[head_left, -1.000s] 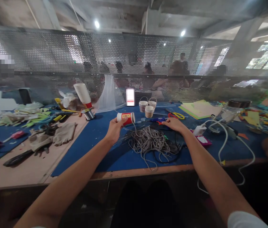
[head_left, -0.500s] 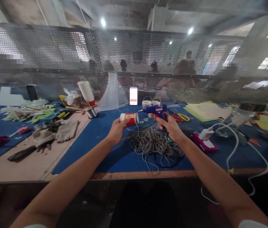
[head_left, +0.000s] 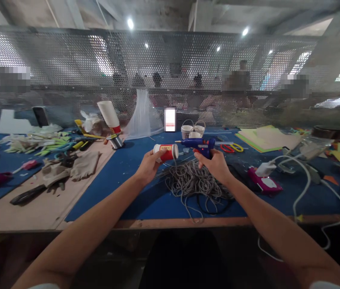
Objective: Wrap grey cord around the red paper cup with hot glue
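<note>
My left hand (head_left: 148, 166) is wrapped round a red and white paper cup (head_left: 166, 152) lying on its side in the air, its end turned to the right. A grey cord runs down from that end to a loose heap of grey cord (head_left: 198, 180) on the blue mat (head_left: 112, 192). In my right hand (head_left: 214, 162) is a blue glue gun (head_left: 198, 143), its small red light lit and a clear glue stick out of its back. The nozzle points left, just beyond the cup's right end and apart from it.
Scissors (head_left: 231, 148) with red and yellow handles lie behind my right hand. Small white baskets (head_left: 188, 131) and a phone (head_left: 170, 119) stand at the back. Stacked paper cups (head_left: 108, 114), gloves (head_left: 84, 165) and a magenta power block (head_left: 264, 180) with white cables flank the mat.
The glue gun has turned to lie more level, its back end swinging slightly right and its clear stick now showing. The cup has shifted a little to the right in my left hand.
</note>
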{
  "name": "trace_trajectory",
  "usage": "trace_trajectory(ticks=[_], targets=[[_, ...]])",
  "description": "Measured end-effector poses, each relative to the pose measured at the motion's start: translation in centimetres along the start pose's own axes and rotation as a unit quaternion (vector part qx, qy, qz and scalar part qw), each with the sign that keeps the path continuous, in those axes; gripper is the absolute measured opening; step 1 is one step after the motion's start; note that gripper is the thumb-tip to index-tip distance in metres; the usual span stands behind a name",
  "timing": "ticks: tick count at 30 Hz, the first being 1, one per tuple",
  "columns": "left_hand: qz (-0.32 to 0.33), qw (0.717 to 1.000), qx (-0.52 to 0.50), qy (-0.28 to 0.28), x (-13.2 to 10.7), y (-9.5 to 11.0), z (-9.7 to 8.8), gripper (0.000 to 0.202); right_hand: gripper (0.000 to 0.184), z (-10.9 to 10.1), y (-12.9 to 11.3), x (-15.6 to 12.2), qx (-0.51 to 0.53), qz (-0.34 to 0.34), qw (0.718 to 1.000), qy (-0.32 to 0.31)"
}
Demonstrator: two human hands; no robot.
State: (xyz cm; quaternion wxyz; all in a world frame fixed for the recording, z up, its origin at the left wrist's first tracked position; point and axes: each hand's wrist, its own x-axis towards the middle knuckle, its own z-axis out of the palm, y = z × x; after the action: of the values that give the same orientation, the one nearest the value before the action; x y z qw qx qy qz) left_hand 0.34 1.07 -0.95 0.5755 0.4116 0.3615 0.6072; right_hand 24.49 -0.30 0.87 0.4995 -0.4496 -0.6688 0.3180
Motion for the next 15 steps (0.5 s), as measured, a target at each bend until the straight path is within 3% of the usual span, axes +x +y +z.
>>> trace_trajectory(ticks=[8, 15], targets=[[0.041, 0.999, 0.013, 0.002, 0.2, -0.3, 0.0, 0.031, 0.038, 0.5, 0.5, -0.6, -0.082, 0.009, 0.996, 0.015], [0.062, 0.998, 0.016, 0.007, 0.0, -0.1, 0.1, 0.032, 0.042, 0.8, 1.2, -0.6, -0.176, -0.055, 0.983, 0.019]])
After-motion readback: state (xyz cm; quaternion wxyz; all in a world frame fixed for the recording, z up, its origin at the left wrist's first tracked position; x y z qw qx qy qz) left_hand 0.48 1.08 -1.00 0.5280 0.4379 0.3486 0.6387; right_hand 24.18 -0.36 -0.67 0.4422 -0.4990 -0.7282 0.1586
